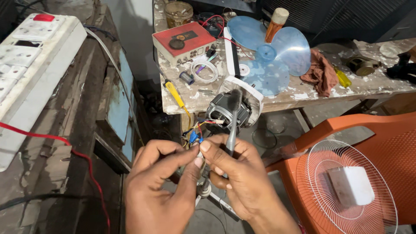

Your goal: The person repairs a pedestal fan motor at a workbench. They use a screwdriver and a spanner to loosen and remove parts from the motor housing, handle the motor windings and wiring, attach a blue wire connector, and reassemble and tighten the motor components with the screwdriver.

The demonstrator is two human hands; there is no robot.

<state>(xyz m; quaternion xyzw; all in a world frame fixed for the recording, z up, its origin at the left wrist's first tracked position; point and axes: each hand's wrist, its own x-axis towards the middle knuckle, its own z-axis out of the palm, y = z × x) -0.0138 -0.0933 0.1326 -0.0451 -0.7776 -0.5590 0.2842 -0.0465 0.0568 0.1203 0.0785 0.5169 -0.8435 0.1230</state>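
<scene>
I note the orange plastic chair (381, 143) at lower right, carrying a white wire fan guard (346, 186). At centre sits the black fan motor in its white housing (229, 110). Below it, my left hand (160, 186) pinches the coloured wires (195, 136); my right hand (238, 177) grips a dark slender tool (233, 125), fingers closed.

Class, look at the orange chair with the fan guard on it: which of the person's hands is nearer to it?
Right. The right hand, gripping a dark tool, is beside the chair; the left hand sits farther away, beyond the right one.
</scene>
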